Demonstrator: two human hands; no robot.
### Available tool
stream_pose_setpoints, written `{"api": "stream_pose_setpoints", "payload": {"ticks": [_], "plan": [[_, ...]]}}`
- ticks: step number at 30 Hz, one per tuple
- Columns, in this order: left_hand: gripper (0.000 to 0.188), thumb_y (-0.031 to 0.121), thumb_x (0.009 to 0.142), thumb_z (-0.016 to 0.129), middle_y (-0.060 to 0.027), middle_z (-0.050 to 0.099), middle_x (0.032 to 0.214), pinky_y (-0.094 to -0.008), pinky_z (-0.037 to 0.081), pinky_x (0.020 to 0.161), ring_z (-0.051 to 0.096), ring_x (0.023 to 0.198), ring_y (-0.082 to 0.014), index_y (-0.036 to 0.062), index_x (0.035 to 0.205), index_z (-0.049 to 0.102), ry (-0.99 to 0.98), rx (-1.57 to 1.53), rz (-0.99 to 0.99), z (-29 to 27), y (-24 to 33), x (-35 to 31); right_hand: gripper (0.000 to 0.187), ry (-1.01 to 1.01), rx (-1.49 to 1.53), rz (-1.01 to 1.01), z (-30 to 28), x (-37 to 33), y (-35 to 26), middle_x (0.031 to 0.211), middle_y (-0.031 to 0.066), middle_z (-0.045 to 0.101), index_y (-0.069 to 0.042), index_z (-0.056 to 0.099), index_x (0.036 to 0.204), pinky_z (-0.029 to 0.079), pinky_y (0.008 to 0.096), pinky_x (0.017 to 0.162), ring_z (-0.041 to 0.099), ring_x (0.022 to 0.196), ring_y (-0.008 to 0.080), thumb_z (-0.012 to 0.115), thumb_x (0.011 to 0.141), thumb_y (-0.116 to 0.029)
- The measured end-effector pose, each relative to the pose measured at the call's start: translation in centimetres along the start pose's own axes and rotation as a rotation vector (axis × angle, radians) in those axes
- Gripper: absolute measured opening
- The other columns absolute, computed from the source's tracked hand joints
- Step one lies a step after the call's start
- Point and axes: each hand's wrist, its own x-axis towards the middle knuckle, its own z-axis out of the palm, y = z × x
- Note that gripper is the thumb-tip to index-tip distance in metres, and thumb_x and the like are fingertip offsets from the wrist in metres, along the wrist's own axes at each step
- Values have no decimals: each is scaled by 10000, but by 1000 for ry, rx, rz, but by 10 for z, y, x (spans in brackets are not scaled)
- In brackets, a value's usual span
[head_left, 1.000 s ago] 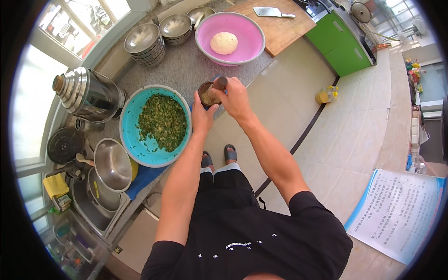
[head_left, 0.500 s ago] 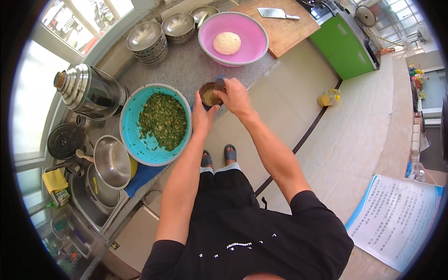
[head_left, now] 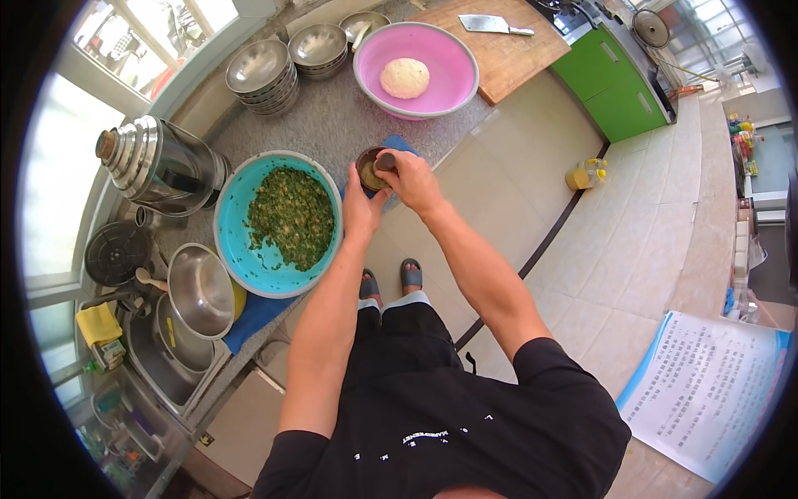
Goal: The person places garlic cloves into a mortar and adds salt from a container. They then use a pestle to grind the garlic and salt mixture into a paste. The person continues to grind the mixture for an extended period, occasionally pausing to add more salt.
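Near the counter's front edge, my left hand (head_left: 362, 209) is closed around the side of a small brown mortar (head_left: 363, 155). A yellowish-brown ground substance (head_left: 370, 176) lies inside it. My right hand (head_left: 415, 181) grips a dark brown pestle (head_left: 385, 161), its lower end down in the mortar and partly hidden by my fingers. A blue cloth (head_left: 400, 144) shows under and behind the mortar. Just left of my left hand stands a turquoise basin (head_left: 235, 241) holding a chopped green filling (head_left: 291, 212).
A pink basin (head_left: 453, 71) with a dough ball (head_left: 405, 77) stands beyond my hands. Farther right, a cleaver (head_left: 490, 24) lies on a wooden board (head_left: 519, 60). Stacked metal bowls (head_left: 262, 71) stand at the back; a steel bowl (head_left: 199, 291) sits by the sink (head_left: 150, 353).
The pestle's top has shifted slightly left and toward me, with my right hand moving along. My left hand keeps its hold on the mortar.
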Motion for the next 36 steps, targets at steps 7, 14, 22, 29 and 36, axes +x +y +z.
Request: {"api": "stream_pose_setpoints", "payload": {"ticks": [7,14,22,29,36], "plan": [[1001,202,899,877,-274,576,1518,-474,479,1146,574,1394,-442,-10,1671,278,52,30,0,3,-15,-8,237,-44,28,147,1,-5,-10,978,186,753,-39,751,1102,582,450,839,736,954,393,821,891,-120],[1020,195,901,876,-280,542,1548,-470,473,1162,574,1396,-434,-9,1685,257,58,96,-32,1,2,-13,251,113,239,269,-12,1,-23,973,218,745,-19,733,1048,571,504,835,714,949,446,824,867,-168],[1018,182,894,878,-275,537,1553,-471,472,1164,561,1412,-429,-6,1686,267,48,18,-18,-3,-10,-9,253,27,3,63,-23,11,-31,943,160,739,-65,763,1061,546,499,827,677,929,418,838,845,-174],[1017,188,898,874,-273,520,1566,-468,474,1164,551,1422,-425,3,1690,263,-9,46,-43,-5,-2,-8,207,-42,-249,121,-8,-4,3,926,152,744,-69,763,987,531,486,805,665,881,400,847,838,-185],[1020,191,898,873,-276,523,1557,-475,478,1158,549,1420,-427,1,1690,259,15,19,-49,1,4,-3,231,-40,-253,-10,-11,-5,-4,838,120,684,-69,710,916,515,497,791,653,883,368,861,828,-219]]}}
